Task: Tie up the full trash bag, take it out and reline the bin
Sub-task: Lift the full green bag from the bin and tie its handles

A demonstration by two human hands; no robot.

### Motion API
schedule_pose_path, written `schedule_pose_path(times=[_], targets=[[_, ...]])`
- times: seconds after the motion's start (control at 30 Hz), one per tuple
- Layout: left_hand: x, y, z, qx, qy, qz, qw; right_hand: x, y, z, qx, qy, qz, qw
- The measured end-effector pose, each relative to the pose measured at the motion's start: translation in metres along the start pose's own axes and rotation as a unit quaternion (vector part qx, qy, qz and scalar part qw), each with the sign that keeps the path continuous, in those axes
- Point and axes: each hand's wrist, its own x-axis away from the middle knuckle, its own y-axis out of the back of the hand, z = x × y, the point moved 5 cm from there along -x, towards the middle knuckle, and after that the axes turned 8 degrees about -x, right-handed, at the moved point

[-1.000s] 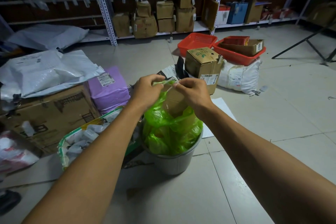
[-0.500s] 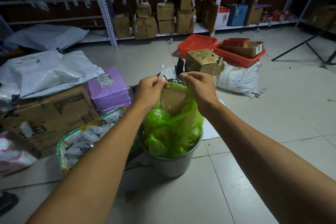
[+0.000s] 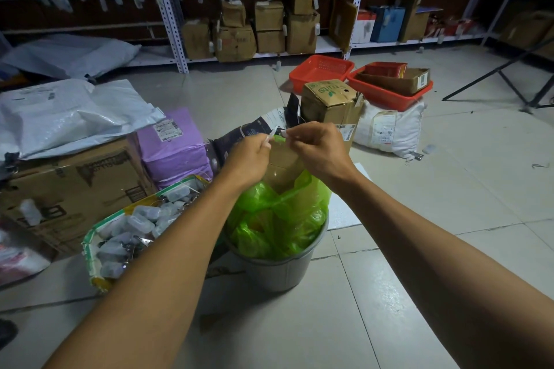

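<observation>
A grey plastic bin (image 3: 280, 271) stands on the tiled floor, holding a full translucent green trash bag (image 3: 278, 219). A brown cardboard piece (image 3: 283, 163) sticks up out of the bag. My left hand (image 3: 250, 159) and my right hand (image 3: 320, 150) are raised close together above the bin. Each pinches an end of the bag's top, and the thin plastic is stretched taut between them. The knot itself is hidden behind my fingers.
Left of the bin sit an open sack of small white items (image 3: 132, 228), a large cardboard box (image 3: 69, 189) and a purple parcel (image 3: 174, 144). Behind the bin stand a cardboard box (image 3: 329, 105), a white sack (image 3: 389, 129) and red baskets (image 3: 320, 70). Shelving (image 3: 269, 24) lines the far wall.
Both hands have risen higher above the bin, pulling the top of the green bag up with them. The bag's ends are drawn thinner and tighter between the fingers.
</observation>
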Motion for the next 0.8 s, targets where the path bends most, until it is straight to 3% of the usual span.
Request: schedule_pose_path(times=[0.17,0.27,0.43,0.8], targets=[[0.002,-0.019,-0.014,0.027,-0.056,0.103,0.993,-0.001,0.004,-0.008,0.015,0.0,-0.01,1.0],[0.002,-0.024,-0.018,0.06,-0.066,0.128,0.988,0.001,0.005,-0.011,-0.005,-0.002,-0.002,1.0],[0.0,-0.026,-0.017,0.093,-0.063,0.112,0.987,-0.001,0.009,-0.009,-0.093,-0.046,-0.001,0.995],[-0.008,-0.035,-0.015,0.116,-0.025,0.062,0.991,-0.003,0.005,-0.005,-0.079,-0.039,-0.008,0.996]])
